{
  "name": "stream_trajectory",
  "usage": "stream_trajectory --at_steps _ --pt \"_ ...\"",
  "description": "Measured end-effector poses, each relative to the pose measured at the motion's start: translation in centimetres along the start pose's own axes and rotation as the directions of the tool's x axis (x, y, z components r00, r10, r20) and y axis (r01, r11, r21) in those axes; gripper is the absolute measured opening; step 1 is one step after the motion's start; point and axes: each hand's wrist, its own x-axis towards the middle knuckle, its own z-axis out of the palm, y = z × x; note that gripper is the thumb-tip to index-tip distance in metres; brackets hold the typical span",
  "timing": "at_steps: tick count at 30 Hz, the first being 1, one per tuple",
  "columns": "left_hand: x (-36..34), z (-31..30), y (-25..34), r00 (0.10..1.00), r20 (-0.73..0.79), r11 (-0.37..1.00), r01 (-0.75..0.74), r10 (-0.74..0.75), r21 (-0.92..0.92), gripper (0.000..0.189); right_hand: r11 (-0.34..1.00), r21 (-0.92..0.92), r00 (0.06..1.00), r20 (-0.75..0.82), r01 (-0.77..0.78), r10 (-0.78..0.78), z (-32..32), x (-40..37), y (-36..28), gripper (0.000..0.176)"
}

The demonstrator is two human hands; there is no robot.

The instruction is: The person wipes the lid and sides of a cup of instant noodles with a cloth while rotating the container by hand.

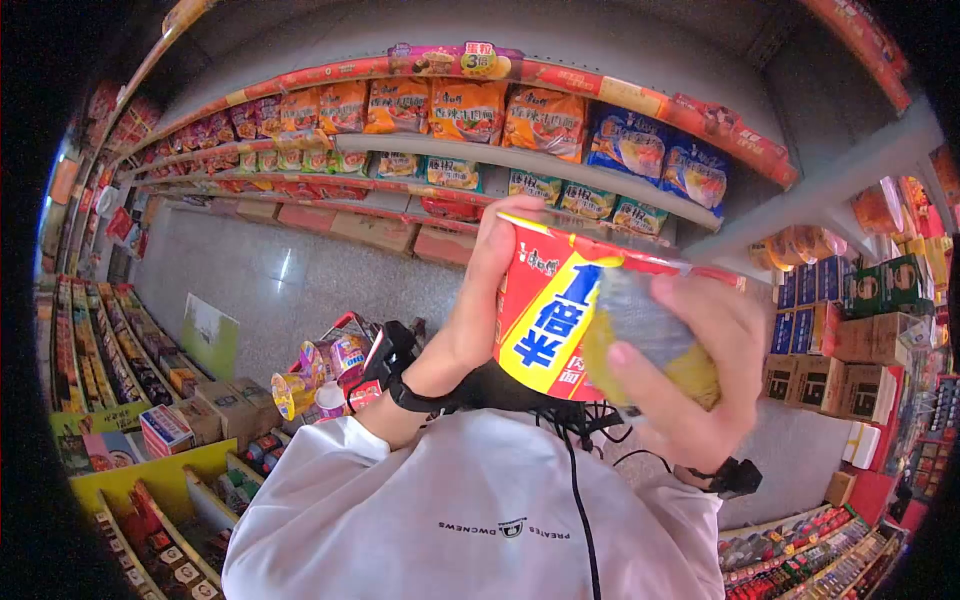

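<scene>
A red and yellow instant noodle tub [545,310] is held tilted in front of my chest. My left hand [480,300] is closed around its left side, thumb and fingers near the rim. On the right, my right hand [715,370] is blurred by motion. Its curled fingers press a grey and yellow cloth [655,335] against the tub's side. The cloth covers part of the printing, and its edges are smeared. Dark straps with devices sit on both wrists.
Ahead stands a shelf [450,145] with orange noodle packets [467,110] and blue packets [625,140]. A red shopping basket [350,325] with noodle tubs [293,395] is at the lower left. Cartons [868,392] are stacked at the right, and snack racks [800,545] stand behind me.
</scene>
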Motion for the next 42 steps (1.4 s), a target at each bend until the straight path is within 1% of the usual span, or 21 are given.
stream_trajectory --at_steps 3,5,6,9,10,11,13,15,17,19,21,25,27,28,30,31,33,35,38,41,42 --pt "0.2 -0.3 0.4 1.000 0.010 0.999 0.011 -0.010 -0.041 0.051 1.000 0.030 0.997 0.078 -0.007 0.005 0.4 -0.1 -0.8 0.036" --pt "0.2 -0.1 0.9 0.998 0.003 0.994 0.065 -0.065 -0.090 0.051 0.994 0.066 0.992 0.082 0.090 -0.095 0.7 -0.4 -0.8 0.044" --pt "0.3 -0.4 0.9 0.996 0.019 0.988 0.085 -0.083 -0.131 0.052 0.992 0.070 0.988 0.108 0.101 -0.108 0.4 -0.5 -0.9 0.043" --pt "0.5 -0.8 1.2 0.996 0.020 0.977 0.090 -0.088 -0.191 0.054 0.995 0.092 0.996 0.071 0.043 -0.050 0.3 -1.4 -1.0 0.042" --pt "0.5 -0.5 1.3 0.995 -0.043 0.985 0.085 -0.092 -0.152 0.067 0.995 0.095 0.996 0.074 0.042 -0.049 0.2 -1.6 -0.8 0.042" --pt "0.5 -0.6 1.2 0.994 -0.045 0.984 0.087 -0.095 -0.153 0.067 0.996 0.080 0.997 0.065 0.029 -0.034 0.1 -1.7 -0.4 0.042" --pt "0.4 -0.8 1.1 0.996 0.019 0.977 0.085 -0.083 -0.197 0.057 0.998 0.066 0.998 0.056 0.014 -0.018 0.0 -1.6 -0.2 0.041" --pt "0.2 -0.1 1.1 0.996 -0.009 0.979 0.086 -0.089 -0.183 0.055 1.000 0.010 0.999 0.041 -0.023 0.023 -0.3 -1.1 -0.2 0.036" --pt "0.0 0.5 1.2 0.994 -0.099 0.999 0.039 -0.037 0.017 0.064 1.000 0.003 1.000 0.026 0.007 -0.007 -0.1 -0.3 0.0 0.032" --pt "-0.1 0.3 0.7 0.996 -0.073 0.998 0.057 -0.059 -0.037 0.064 0.999 -0.006 0.999 0.012 0.035 -0.034 -0.3 0.0 -0.1 0.028" --pt "-0.1 0.0 0.6 0.998 -0.066 0.999 0.023 -0.021 0.024 0.064 0.998 -0.020 0.993 0.100 0.063 -0.060 -0.5 -0.2 -0.4 0.029" --pt "0.1 0.3 0.8 0.995 -0.103 0.999 0.011 -0.007 0.039 0.064 0.992 -0.022 0.987 0.112 0.121 -0.118 -0.5 -0.4 -1.5 0.033" --pt "0.1 0.5 1.3 0.989 -0.104 0.990 0.095 -0.106 -0.102 0.065 0.995 -0.019 0.979 0.182 0.097 -0.092 -0.9 -0.5 -2.1 0.030" --pt "0.2 0.3 1.0 0.992 -0.086 0.993 0.080 -0.088 -0.090 0.067 0.995 -0.017 0.979 0.183 0.097 -0.092 -0.8 -0.6 -2.0 0.030" --pt "0.1 0.2 0.9 0.994 -0.085 0.994 0.069 -0.076 -0.083 0.066 0.998 -0.056 0.995 0.100 0.015 -0.010 -0.8 -1.1 -1.6 0.029" --pt "0.1 0.2 0.9 0.995 -0.080 0.996 0.056 -0.062 -0.073 0.066 0.998 -0.054 0.995 0.102 0.015 -0.009 -0.7 -1.1 -1.2 0.029" --pt "-0.2 0.4 0.6 0.995 -0.082 0.996 0.050 -0.056 -0.070 0.065 0.994 -0.100 0.999 0.006 0.037 -0.036 -0.4 -0.9 -0.1 0.034" --pt "-0.4 0.4 0.2 0.995 -0.082 0.997 0.046 -0.051 -0.066 0.065 0.995 -0.092 1.000 0.002 0.024 -0.024 -0.5 -0.6 0.1 0.037" --pt "0.0 -0.5 -1.0 0.994 -0.083 0.989 -0.065 0.076 0.134 0.061 0.992 -0.122 0.999 0.012 0.040 -0.039 -0.5 0.3 0.3 0.037" --pt "-0.2 -0.3 -0.7 0.997 -0.074 0.989 -0.019 0.030 0.146 0.059 0.997 -0.061 0.997 0.073 0.042 -0.038 -0.8 0.9 -0.4 0.034" --pt "-0.1 -0.3 -0.8 0.994 -0.089 0.981 -0.040 0.058 0.192 0.060 0.997 -0.057 0.997 0.073 0.042 -0.038 -0.6 0.9 -0.8 0.034"
